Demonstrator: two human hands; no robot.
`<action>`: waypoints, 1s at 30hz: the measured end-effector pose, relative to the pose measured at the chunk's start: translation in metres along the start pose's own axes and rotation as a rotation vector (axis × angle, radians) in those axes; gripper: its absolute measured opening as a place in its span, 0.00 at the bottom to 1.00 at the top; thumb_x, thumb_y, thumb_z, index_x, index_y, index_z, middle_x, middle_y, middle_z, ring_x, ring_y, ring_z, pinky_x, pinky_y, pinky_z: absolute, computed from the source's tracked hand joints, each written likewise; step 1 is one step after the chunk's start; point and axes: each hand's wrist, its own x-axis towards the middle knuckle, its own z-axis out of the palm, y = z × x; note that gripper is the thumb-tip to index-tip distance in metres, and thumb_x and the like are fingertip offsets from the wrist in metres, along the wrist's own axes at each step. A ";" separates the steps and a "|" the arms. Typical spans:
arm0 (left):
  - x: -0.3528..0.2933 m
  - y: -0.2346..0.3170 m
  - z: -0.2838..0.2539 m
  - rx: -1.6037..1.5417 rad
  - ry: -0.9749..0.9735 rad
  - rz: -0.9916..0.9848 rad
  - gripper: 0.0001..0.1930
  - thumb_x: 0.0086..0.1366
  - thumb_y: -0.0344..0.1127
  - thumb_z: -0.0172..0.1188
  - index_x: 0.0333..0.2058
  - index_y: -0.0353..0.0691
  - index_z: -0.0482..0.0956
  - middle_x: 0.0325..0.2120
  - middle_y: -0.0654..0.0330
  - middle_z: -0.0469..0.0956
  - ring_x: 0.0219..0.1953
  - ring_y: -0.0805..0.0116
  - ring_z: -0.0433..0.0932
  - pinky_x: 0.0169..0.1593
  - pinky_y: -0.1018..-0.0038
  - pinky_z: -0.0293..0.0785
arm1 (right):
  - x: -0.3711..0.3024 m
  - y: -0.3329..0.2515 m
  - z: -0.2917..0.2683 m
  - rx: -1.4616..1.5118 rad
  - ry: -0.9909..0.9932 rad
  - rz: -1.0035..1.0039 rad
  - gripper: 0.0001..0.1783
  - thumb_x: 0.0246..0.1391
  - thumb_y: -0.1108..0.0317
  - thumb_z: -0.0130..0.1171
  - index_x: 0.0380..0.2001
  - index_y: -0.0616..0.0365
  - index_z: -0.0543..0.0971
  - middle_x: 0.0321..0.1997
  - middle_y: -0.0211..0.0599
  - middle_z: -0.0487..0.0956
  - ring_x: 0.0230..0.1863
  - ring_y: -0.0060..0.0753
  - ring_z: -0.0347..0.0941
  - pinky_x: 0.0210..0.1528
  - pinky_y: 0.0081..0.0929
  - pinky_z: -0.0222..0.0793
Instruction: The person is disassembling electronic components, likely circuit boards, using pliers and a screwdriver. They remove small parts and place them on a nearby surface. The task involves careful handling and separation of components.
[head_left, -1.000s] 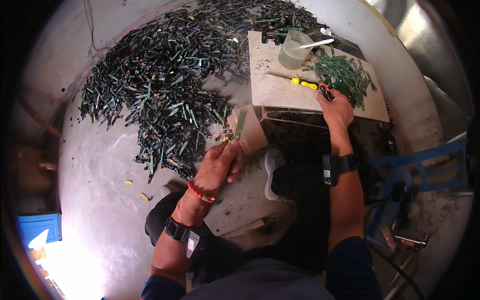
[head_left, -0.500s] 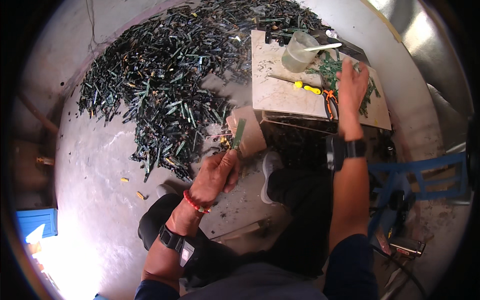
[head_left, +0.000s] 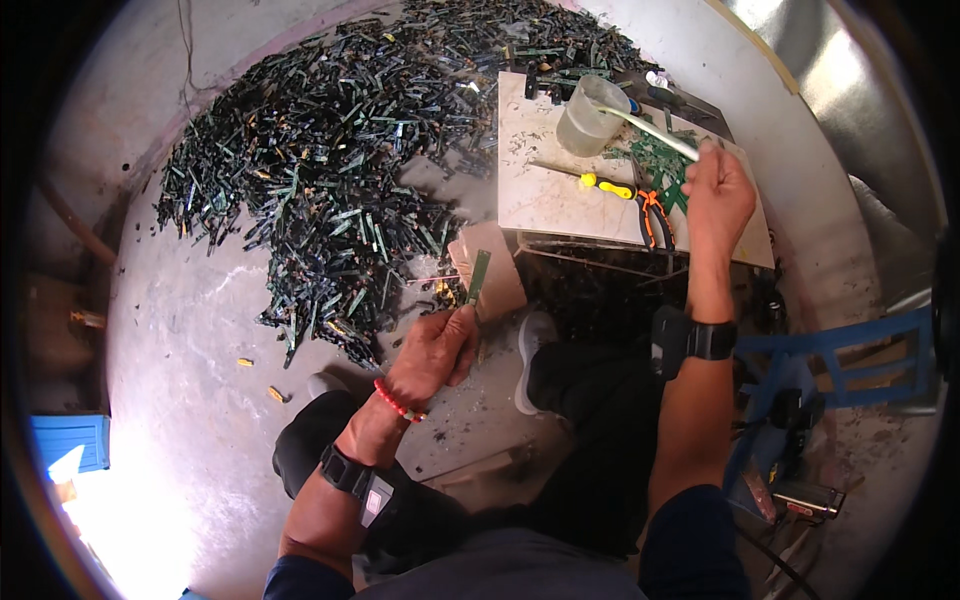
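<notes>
Pinched between thumb and fingers of my left hand (head_left: 433, 350) is a narrow green circuit board strip (head_left: 480, 272), pointing up and away from me. My right hand (head_left: 718, 200) is closed on the end of a long white handle (head_left: 655, 133). The handle's other end reaches into a translucent plastic cup (head_left: 582, 128), and what is at that end cannot be made out. Near my right hand, green strips (head_left: 655, 160) lie heaped on a pale board (head_left: 540, 205). A yellow and black screwdriver (head_left: 610, 186) and orange and black pliers (head_left: 652, 220) lie there too.
A large heap of dark and green strips (head_left: 340, 170) covers the floor at the left and back. A brown flat piece (head_left: 495, 275) lies before the board. At the right is a blue plastic stool (head_left: 860, 355); a blue box (head_left: 70, 442) stands far left.
My right hand, earlier open over the green strips, has closed on the white handle and swung it toward me. My left hand still holds the strip, almost unmoved.
</notes>
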 end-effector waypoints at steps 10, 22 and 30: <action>0.003 0.000 -0.003 0.133 0.026 0.048 0.25 0.71 0.51 0.41 0.22 0.37 0.68 0.13 0.65 0.65 0.13 0.77 0.62 0.18 0.78 0.57 | -0.016 0.005 0.028 0.230 -0.304 0.304 0.13 0.57 0.65 0.57 0.39 0.65 0.78 0.21 0.27 0.73 0.19 0.15 0.65 0.19 0.15 0.60; 0.002 0.006 0.010 0.104 0.017 0.024 0.25 0.71 0.47 0.42 0.19 0.37 0.68 0.10 0.66 0.64 0.12 0.77 0.63 0.17 0.76 0.58 | -0.042 0.005 0.022 0.037 -0.015 -0.056 0.11 0.56 0.67 0.58 0.39 0.64 0.78 0.27 0.39 0.78 0.28 0.22 0.70 0.33 0.23 0.67; 0.009 0.007 0.009 0.120 0.023 0.017 0.24 0.71 0.48 0.43 0.19 0.37 0.69 0.10 0.66 0.64 0.12 0.77 0.62 0.18 0.77 0.58 | -0.048 0.011 0.025 0.025 -0.091 -0.028 0.11 0.56 0.68 0.56 0.38 0.64 0.78 0.26 0.36 0.77 0.29 0.21 0.69 0.33 0.22 0.68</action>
